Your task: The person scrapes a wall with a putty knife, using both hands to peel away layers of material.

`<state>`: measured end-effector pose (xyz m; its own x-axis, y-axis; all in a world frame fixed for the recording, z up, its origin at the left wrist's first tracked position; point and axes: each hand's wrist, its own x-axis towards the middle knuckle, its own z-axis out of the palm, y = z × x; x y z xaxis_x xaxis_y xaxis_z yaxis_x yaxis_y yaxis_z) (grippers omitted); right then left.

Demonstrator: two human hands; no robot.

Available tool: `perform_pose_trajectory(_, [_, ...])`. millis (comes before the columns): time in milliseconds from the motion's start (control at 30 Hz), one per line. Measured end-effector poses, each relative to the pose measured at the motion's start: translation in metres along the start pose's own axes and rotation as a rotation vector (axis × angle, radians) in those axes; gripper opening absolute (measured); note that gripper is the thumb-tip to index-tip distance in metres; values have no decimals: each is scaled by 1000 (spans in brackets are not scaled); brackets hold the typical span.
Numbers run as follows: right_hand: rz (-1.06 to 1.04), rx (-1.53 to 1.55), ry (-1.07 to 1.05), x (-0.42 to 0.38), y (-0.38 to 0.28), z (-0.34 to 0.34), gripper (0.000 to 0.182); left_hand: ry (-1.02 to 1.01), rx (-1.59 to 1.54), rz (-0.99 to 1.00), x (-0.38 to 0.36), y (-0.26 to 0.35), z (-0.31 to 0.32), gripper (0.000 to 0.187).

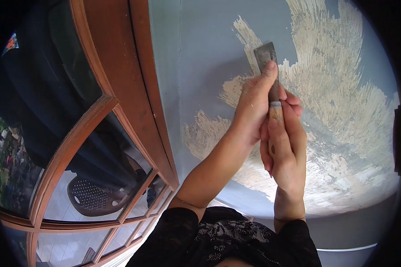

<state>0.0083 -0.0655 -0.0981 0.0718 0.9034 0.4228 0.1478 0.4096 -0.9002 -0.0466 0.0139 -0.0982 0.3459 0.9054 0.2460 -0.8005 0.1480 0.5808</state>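
A scraper (266, 53) with a flat grey metal blade and a wooden handle points up at the wall (209, 49). My left hand (252, 100) is closed around the blade's lower part, its thumb pressed along the metal. Just below, my right hand (285, 153) wraps the wooden handle, with the thumb lying along it. The blade's broad end overlaps a scraped streak on the wall. Around both hands, grey-blue paint gives way to rough cream patches (329, 66) with comb-like scrape marks.
On the left stands a brown wooden window frame (113, 49) with glass panes. A perforated brown chair back (91, 196) and dark cloth (31, 89) show in the glass. A dark fixture (398, 140) is at the right edge.
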Motion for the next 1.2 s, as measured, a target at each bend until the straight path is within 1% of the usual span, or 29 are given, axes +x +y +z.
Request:
perform_pose_trajectory(33, [10, -1, 14, -3, 1, -1, 37, -6, 3, -23, -2, -4, -1, 50])
perform_pose_trajectory(67, [26, 27, 43, -1, 0, 1, 37, -56, 20, -41, 0, -2, -5, 46])
perform_pose_trajectory(167, [-8, -24, -64, 23, 2, 0, 37, 46, -3, 60, 12, 9, 0, 46])
perform_pose_trajectory(200, [-25, 14, -50, 23, -1, 4, 36, 53, 6, 80, 12, 13, 1, 46])
perform_pose_trajectory(300, [-14, -42, -17, 9, -3, 1, 34, -23, -5, 20, 5, 4, -4, 46])
perform_pose_trajectory(333, [-14, -36, -7, 5, -3, 2, 34, -19, -13, -15, 1, -1, -4, 47])
perform_pose_trajectory(400, [-1, -21, 21, -2, 1, 2, 32, -11, 2, 8, 3, 0, -4, 48])
perform_pose_trajectory(533, [-37, -22, -60, 22, 1, 6, 32, 66, -26, 64, 10, 10, -1, 49])
perform_pose_trajectory(600, [-24, -48, -46, 18, 2, 3, 30, 65, -12, 105, 10, 10, -3, 50])
perform_pose_trajectory(633, [-17, -62, -40, 14, 3, 3, 30, 47, 7, 68, 7, 6, -4, 50])
perform_pose_trajectory(667, [-11, -19, 16, 7, 3, 4, 26, 28, 25, 33, 3, 3, -5, 50])
perform_pose_trajectory(733, [-21, -17, 20, 5, 1, 4, 27, 18, 33, -23, 2, -1, -4, 49])
perform_pose_trajectory(833, [-40, -35, -20, 21, 3, 8, 31, 25, -16, 77, 12, 10, -4, 49])
perform_pose_trajectory(867, [-56, -45, -40, 27, 4, 9, 33, 75, -30, 92, 13, 17, 0, 49])
perform_pose_trajectory(967, [-37, -49, -42, 24, 3, 8, 32, 59, -48, 82, 11, 15, -2, 49])
perform_pose_trajectory(1000, [-37, -39, 32, 15, 4, 10, 26, -21, -24, 71, 8, 11, -7, 50])
perform_pose_trajectory(1100, [-89, -112, 37, 11, 7, 9, 25, 0, 24, -3, 6, 5, -8, 50])
perform_pose_trajectory(1200, [-128, -168, -6, 29, 13, 9, 27, 20, -27, 74, 19, 14, -8, 51])
